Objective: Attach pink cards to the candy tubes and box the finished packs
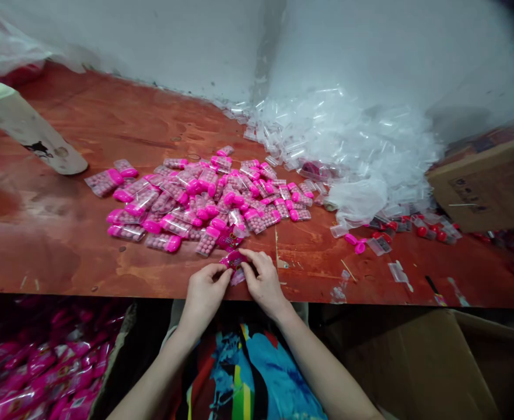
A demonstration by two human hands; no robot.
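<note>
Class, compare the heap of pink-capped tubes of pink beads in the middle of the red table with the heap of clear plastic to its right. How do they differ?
The pink-capped bead tubes are filled, vivid pink and lie low and spread out. The clear plastic heap looks empty, colourless and is piled higher against the white wall. Both rest on the red wooden table.

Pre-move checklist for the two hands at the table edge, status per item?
1. Both hands on the piece: left hand and right hand pinch one small pink packet. Ok.
2. Packet over the table, not past the edge: ok.
3. Packet sealed or filled: cannot tell, fingers cover it.
4. Pile of pink capsules close ahead of the hands: ok.
5. Heap of clear sleeves on the right side of the table: ok.
6. Box of pink packs below left: ok.
</note>
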